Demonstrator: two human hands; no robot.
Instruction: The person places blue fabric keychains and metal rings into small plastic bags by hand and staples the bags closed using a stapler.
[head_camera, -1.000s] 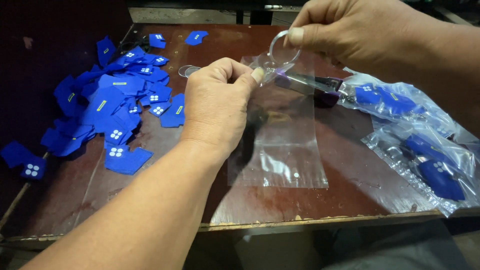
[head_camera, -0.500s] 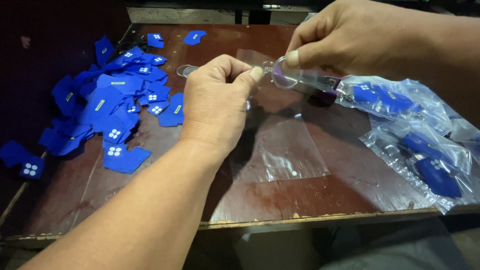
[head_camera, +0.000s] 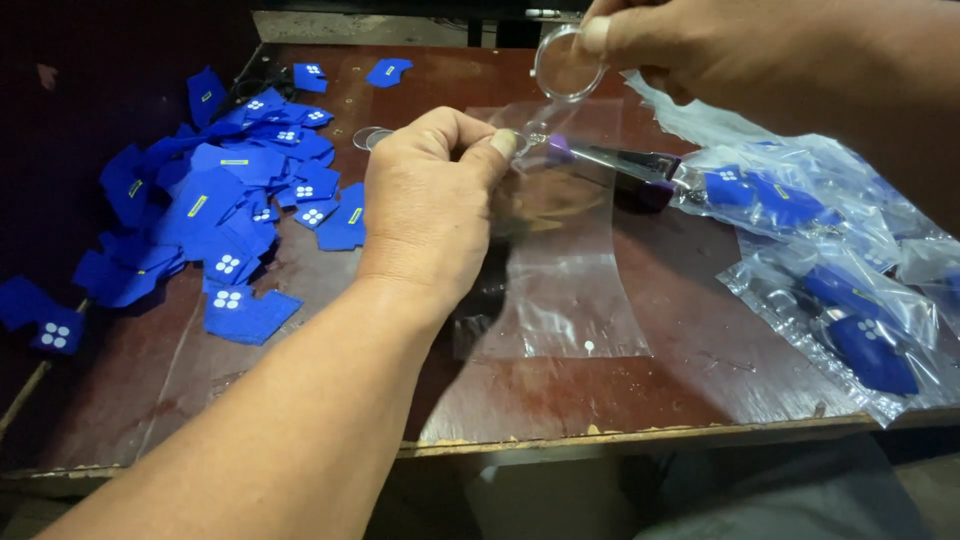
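Pinched between thumb and forefinger of the left hand (head_camera: 425, 205) is the top edge of a clear plastic bag (head_camera: 560, 270); this grip is closed on the film near the bag's mouth. A small clear disc (head_camera: 567, 66) is held in the closed fingertips of the right hand (head_camera: 700, 45), raised above the desk (head_camera: 330, 370). The bag mouth lies just below and slightly to the left of the disc, so the right hand is the nearer one to it. The bag's long axis runs from the pinched mouth toward the near desk edge, and its lower part is laid flat on the wood. The bag is seen as thin, glossy and see-through. A purple-handled tool (head_camera: 620, 165) is lying just beyond the mouth, blue cloth patches (head_camera: 240, 195) are heaped at the left, and filled bags (head_camera: 850, 270) at the right.
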